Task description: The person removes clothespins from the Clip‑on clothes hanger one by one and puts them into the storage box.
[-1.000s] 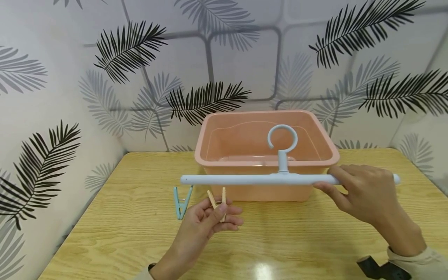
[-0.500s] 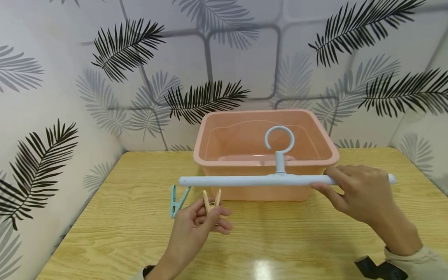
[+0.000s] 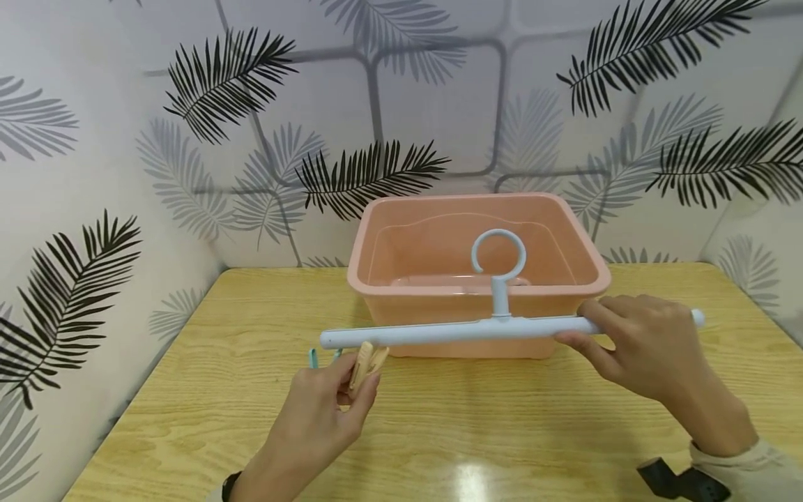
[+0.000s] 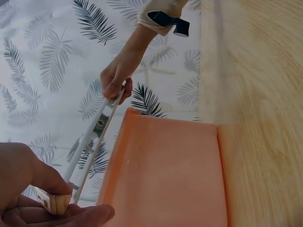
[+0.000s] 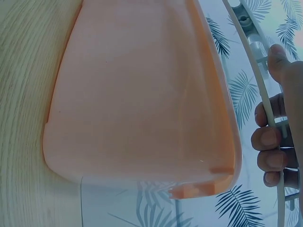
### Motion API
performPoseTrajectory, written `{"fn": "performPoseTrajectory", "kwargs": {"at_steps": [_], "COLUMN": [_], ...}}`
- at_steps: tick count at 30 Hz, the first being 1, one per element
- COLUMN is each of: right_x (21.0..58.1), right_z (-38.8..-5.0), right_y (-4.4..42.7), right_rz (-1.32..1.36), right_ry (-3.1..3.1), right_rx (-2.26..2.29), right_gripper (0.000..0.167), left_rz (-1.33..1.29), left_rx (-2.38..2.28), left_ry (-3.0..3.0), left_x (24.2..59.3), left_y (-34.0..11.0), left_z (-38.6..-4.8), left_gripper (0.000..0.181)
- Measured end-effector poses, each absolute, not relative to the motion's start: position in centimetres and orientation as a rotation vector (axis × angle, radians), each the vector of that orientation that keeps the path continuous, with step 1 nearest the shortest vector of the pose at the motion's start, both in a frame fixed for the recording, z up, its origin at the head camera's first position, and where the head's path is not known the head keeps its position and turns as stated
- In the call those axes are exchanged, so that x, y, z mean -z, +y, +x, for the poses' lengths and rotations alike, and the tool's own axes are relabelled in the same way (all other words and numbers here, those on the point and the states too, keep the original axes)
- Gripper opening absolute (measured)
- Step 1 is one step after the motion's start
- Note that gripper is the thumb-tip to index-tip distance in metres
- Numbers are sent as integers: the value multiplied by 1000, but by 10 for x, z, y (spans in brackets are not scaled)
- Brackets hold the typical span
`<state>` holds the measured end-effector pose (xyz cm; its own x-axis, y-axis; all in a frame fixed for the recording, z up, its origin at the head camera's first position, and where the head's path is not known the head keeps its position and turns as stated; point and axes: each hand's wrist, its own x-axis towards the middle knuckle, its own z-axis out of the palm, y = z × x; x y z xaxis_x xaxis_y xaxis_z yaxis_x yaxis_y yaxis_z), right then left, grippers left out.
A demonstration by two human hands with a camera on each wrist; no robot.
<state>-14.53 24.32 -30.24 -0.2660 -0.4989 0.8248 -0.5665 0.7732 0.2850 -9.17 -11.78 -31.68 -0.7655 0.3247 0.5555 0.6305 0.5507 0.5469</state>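
Note:
A pale blue hanger [image 3: 433, 332] is held up in front of the basin, its round hook on top. The right hand [image 3: 646, 341] grips the bar near its right end, with fingers wrapped round it in the right wrist view. Between thumb and fingers the left hand [image 3: 314, 418] pinches a yellowish clothespin [image 3: 362, 366], whose tips are at the underside of the bar's left part; whether it clamps the bar I cannot tell. Behind the left hand a light blue clothespin [image 3: 313, 358] shows only in part.
A pink basin [image 3: 464, 290] stands at the back of the wooden table [image 3: 238, 390], directly behind the hanger. A wall with a leaf pattern [image 3: 433, 118] rises behind the table and at its left.
The left hand has turned and brought the yellowish clothespin up to the bar, and now covers more of the light blue one. The hanger has tilted slightly, its left end lower.

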Motion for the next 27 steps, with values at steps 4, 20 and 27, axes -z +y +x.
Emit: {"fn": "performPoseTrajectory", "kwargs": {"at_steps": [4, 20, 27], "right_x": [301, 302, 300], "right_z": [-144, -142, -142], "right_y": [241, 237, 238], "right_rz": [817, 786, 807], "right_ry": [-1913, -1899, -1896], "right_rx": [-87, -69, -65], "right_gripper": [61, 60, 59], "left_rz": [-751, -759, -746], "left_rx": [946, 581, 629], "left_ry": [-2384, -2242, -2345], "left_x": [313, 322, 316], "left_y": [-116, -113, -116], "left_z": [-87, -91, -85], "left_gripper": [15, 23, 18]}}
